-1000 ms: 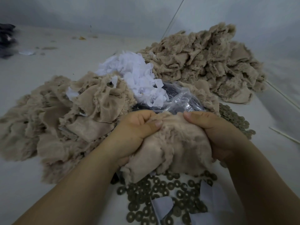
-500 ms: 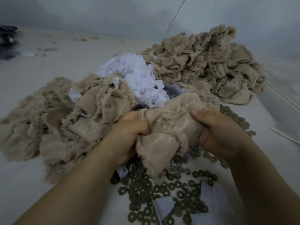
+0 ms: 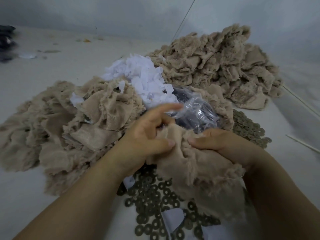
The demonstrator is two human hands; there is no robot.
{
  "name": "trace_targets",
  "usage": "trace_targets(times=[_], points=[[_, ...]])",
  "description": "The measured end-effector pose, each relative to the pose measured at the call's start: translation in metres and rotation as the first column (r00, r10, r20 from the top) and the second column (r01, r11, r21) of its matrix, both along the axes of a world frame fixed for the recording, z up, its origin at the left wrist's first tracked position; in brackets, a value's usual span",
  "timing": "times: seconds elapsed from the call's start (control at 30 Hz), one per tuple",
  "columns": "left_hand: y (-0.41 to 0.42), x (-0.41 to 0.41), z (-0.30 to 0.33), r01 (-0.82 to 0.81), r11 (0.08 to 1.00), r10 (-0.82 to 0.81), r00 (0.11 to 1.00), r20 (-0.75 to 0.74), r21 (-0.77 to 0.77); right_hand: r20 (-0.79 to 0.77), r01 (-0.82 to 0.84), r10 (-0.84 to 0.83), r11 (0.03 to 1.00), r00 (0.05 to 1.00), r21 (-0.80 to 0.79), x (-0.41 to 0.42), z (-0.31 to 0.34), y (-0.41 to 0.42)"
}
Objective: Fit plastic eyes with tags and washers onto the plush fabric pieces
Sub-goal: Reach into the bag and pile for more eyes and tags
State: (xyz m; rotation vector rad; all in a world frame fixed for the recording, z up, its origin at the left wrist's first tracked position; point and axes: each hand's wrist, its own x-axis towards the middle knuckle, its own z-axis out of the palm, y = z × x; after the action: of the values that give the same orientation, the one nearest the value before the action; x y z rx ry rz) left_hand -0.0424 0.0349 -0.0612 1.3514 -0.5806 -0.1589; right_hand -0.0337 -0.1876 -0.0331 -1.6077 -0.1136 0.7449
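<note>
We held the plush piece (image 3: 195,163) over the scattered washers (image 3: 152,196) — right hand (image 3: 223,144) pinching its top edge, left hand (image 3: 147,135) thumb-pressing, forefinger loosely extended — and judged it best kept taut while finding the eye hole.

Your left hand (image 3: 147,135) shows a forefinger smeared by motion blur, and what its curled fingers (image 3: 162,122) hold against the plush piece (image 3: 199,170) is too small and shadowed to tell. Your right hand (image 3: 223,144) buries its fingers behind the plush, out of sight. The clear bag (image 3: 197,113) holds dark bits you can't make out. Washers (image 3: 155,205) run under the plush and off the bottom edge. A dark heap (image 3: 6,42) is cut by the left edge.
</note>
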Motion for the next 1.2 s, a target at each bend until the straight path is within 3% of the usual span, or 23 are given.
trace_targets(times=[0.13, 0.2, 0.27, 0.33, 0.4, 0.6, 0.67, 0.73, 0.83, 0.93, 1.03, 1.13, 1.17, 1.2], points=[[-0.005, -0.004, 0.0, 0.018, 0.955, -0.046, 0.995, 0.088, 0.297, -0.194, 0.029, 0.015, 0.975, 0.981, 0.22, 0.002, -0.002, 0.008], [-0.008, -0.005, -0.001, -0.093, 0.95, 0.061, 0.992, 0.113, 0.298, -0.386, 0.066, 0.113, 0.904, 0.915, 0.422, 0.001, -0.005, 0.01], [-0.01, -0.006, -0.001, -0.22, 0.965, 0.215, 0.975, 0.054, 0.145, -0.448, 0.139, 0.127, 0.846, 0.885, 0.515, 0.005, -0.01, 0.008], [-0.011, -0.005, 0.0, -0.35, 0.936, 0.347, 0.935, -0.068, -0.026, -0.352, 0.18, 0.012, 0.842, 0.936, 0.508, 0.01, -0.011, 0.004], [-0.01, -0.005, 0.003, -0.474, 0.876, 0.461, 0.878, -0.128, -0.092, -0.307, 0.103, 0.09, 0.822, 0.947, 0.56, 0.009, -0.009, 0.001], [-0.009, -0.004, 0.004, -0.636, 0.769, 0.625, 0.77, -0.128, -0.068, -0.031, -0.25, 0.283, 0.888, 0.959, 0.386, 0.001, -0.022, 0.007], [-0.01, -0.005, 0.003, -0.66, 0.75, 0.655, 0.751, -0.083, -0.048, -0.014, -0.155, 0.184, 0.866, 0.983, 0.476, 0.002, -0.023, 0.012], [-0.01, -0.005, 0.001, -0.665, 0.747, 0.664, 0.747, -0.026, -0.019, -0.133, 0.042, 0.044, 0.813, 0.99, 0.581, 0.006, -0.021, 0.017], [-0.009, -0.004, 0.0, -0.669, 0.74, 0.667, 0.743, 0.056, 0.077, -0.26, 0.214, -0.072, 0.792, 0.963, 0.572, 0.009, -0.017, 0.019], [-0.01, -0.002, -0.001, -0.689, 0.707, 0.674, 0.725, 0.143, 0.163, -0.33, 0.257, -0.054, 0.748, 0.942, 0.612, 0.006, -0.017, 0.02], [-0.01, 0.0, -0.002, -0.72, 0.665, 0.692, 0.694, 0.198, 0.198, -0.244, 0.16, 0.029, 0.68, 0.969, 0.715, 0.003, -0.016, 0.02], [-0.01, -0.001, -0.002, -0.728, 0.652, 0.693, 0.686, 0.224, 0.212, 0.024, -0.081, 0.083, 0.798, 0.996, 0.597, -0.003, -0.019, 0.026], [-0.011, -0.002, -0.002, -0.721, 0.656, 0.684, 0.693, 0.228, 0.225, 0.109, -0.079, 0.029, 0.865, 0.994, 0.495, -0.007, -0.022, 0.031], [-0.012, -0.003, -0.002, -0.714, 0.659, 0.676, 0.7, 0.229, 0.236, 0.154, 0.026, -0.099, 0.909, 0.983, 0.417, -0.009, -0.024, 0.036]])
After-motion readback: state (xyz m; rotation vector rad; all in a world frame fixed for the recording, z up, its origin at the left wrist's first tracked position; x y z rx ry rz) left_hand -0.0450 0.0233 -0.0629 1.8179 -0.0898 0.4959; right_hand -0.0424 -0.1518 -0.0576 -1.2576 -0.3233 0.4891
